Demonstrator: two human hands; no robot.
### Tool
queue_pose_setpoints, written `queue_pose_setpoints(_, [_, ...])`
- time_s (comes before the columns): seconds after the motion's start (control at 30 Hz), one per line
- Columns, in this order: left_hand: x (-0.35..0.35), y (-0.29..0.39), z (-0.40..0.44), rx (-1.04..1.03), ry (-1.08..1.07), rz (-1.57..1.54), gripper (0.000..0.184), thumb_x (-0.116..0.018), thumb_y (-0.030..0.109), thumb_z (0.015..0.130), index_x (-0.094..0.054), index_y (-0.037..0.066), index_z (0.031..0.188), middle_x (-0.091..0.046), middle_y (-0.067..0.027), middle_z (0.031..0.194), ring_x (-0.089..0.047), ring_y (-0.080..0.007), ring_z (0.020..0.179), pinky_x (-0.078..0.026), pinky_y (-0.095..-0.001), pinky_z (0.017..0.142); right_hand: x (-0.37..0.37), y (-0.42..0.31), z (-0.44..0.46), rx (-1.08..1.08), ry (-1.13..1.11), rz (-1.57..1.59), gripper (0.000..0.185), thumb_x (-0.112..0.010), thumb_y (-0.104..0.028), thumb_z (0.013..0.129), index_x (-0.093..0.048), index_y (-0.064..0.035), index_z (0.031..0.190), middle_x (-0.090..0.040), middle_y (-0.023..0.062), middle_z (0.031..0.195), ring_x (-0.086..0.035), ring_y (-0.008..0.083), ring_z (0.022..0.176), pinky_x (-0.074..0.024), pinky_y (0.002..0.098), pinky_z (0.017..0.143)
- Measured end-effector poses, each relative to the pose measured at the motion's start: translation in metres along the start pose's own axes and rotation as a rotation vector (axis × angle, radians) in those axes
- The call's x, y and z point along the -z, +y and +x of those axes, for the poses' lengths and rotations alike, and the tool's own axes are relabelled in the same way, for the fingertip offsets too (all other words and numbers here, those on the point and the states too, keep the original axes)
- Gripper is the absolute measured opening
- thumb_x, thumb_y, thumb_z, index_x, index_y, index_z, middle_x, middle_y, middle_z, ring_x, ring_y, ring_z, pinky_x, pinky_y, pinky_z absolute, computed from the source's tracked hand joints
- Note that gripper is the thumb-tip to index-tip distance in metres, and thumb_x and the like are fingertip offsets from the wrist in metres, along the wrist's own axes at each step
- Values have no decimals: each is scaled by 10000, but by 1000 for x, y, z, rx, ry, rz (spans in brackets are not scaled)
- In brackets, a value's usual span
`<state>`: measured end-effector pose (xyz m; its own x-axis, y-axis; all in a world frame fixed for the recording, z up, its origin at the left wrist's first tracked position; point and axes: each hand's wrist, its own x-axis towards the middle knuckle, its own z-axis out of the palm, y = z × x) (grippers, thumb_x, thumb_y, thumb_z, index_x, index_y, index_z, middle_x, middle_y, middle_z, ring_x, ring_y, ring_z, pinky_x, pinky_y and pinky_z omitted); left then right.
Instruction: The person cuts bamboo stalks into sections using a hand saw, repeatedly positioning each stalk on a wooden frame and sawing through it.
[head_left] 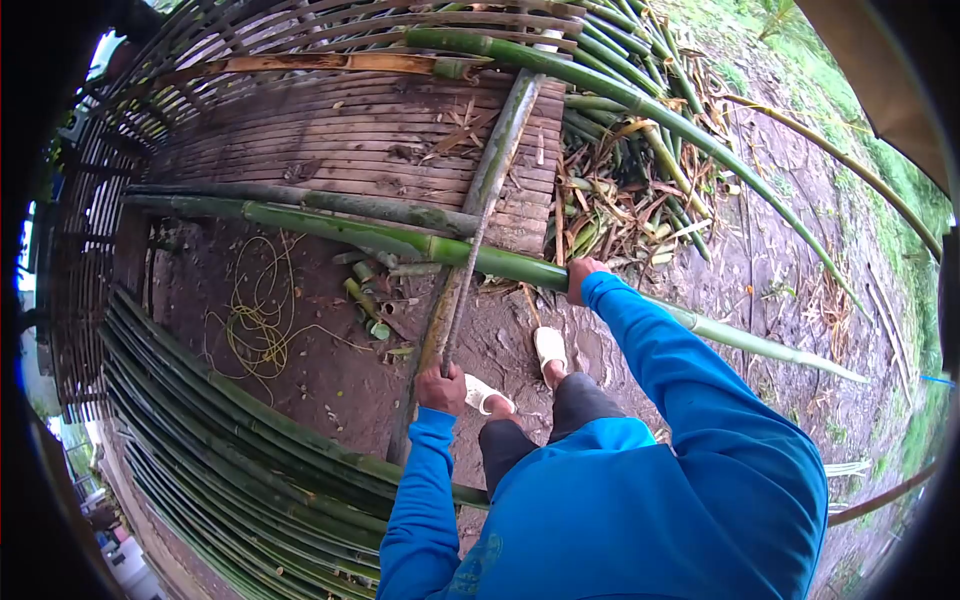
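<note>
Green bamboo makes up the pole (510, 263) lying just nearside of the slatted platform (370, 140). Right of the platform, my right hand (584, 277) wraps its fingers round the pole; nearer me, my left hand (440, 390) curls around a slender rod (462, 302).

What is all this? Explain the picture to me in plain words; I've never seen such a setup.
There is no machine, only a person working bare-handed. The one picture comes from a camera worn on the head, looking forward and down. The right hand grips a long green bamboo pole. The left hand holds a thin grey bar that crosses over that pole. A coiled yellow cord lies on the muddy ground, more bamboo poles are stacked at lower left, and a slatted platform stands beyond.
</note>
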<state>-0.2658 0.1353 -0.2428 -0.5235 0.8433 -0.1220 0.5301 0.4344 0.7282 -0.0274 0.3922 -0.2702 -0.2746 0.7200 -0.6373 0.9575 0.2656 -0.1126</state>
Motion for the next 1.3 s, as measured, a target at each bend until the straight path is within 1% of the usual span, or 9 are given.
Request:
queue_pose_setpoints(0.27, [-48, -5, 52, -88, 53, 34, 184, -587, 99, 731, -451, 68, 611, -501, -165, 544, -520, -378, 507, -401, -468, 484, 13, -4, -7, 42, -51, -2, 314, -639, -176, 632, -686, -50, 915, -654, 210, 909, -642, 333, 887, -523, 393, 802])
queue_pose_setpoints(0.37, [-51, -18, 45, -1, -52, -93, 169, -586, 122, 773, -501, 35, 656, -461, -110, 511, -480, -245, 459, -393, -396, 464, 9, -2, -3, 20, -64, -13, 333, -649, -160, 588, -671, -59, 905, -655, 198, 883, -640, 338, 860, -525, 399, 789])
queue_pose_setpoints(0.4, [-38, -14, 28, -84, 21, -13, 195, -562, 72, 733, -419, 64, 599, -455, -153, 514, -493, -338, 466, -390, -435, 465, 8, 1, -4, 7, -57, -13, 332, -647, -155, 589, -672, -61, 906, -655, 197, 879, -641, 339, 856, -525, 400, 786])
queue_pose_setpoints(0.57, [6, -20, -29, 14, -20, -45, 242, -561, 48, 719, -376, 69, 565, -412, -144, 492, -456, -335, 441, -366, -431, 450, 8, 2, 2, 27, -60, 41, 283, -634, -167, 639, -686, -44, 887, -651, 229, 865, -646, 344, 868, -530, 410, 772])
queue_pose_setpoints(0.67, [-47, 24, 65, -38, -2, -121, 218, -560, 39, 720, -383, 62, 595, -373, -117, 480, -374, -250, 420, -355, -406, 450, -1, 5, 5, 44, -42, 36, 272, -634, -166, 634, -683, -47, 874, -656, 209, 881, -643, 345, 871, -527, 406, 781])
queue_pose_setpoints(0.87, [-65, 15, 17, 72, -92, -252, 215, -594, 63, 717, -407, 58, 611, -405, -96, 489, -381, -204, 434, -364, -380, 451, -20, 35, -39, 95, -54, 36, 326, -663, -193, 588, -644, -67, 888, -652, 191, 843, -637, 353, 832, -521, 420, 769])
queue_pose_setpoints(1.13, [-55, 30, -47, 115, -155, -21, 137, -571, 91, 723, -478, 37, 639, -537, -187, 571, -552, -398, 566, -425, -463, 518, -61, 36, -84, 122, -172, 113, 717, -791, -367, 497, -545, -94, 1113, -651, 167, 922, -625, 357, 887, -491, 436, 812])
queue_pose_setpoints(1.23, [-53, 34, -44, 102, -168, -3, 118, -571, 95, 721, -494, 34, 656, -549, -194, 589, -556, -398, 588, -430, -475, 545, -64, -23, -64, 355, 8, 176, 658, -744, -334, 614, -455, -92, 1153, -641, 163, 918, -621, 367, 889, -502, 453, 780])
queue_pose_setpoints(1.3, [-49, 41, -47, 130, -188, 26, 92, -568, 93, 708, -507, 33, 675, -558, -199, 607, -560, -407, 611, -430, -488, 560, -67, -61, -41, 216, -97, 170, 476, -681, -250, 678, -525, -85, 1097, -649, 178, 922, -629, 365, 884, -499, 452, 793])
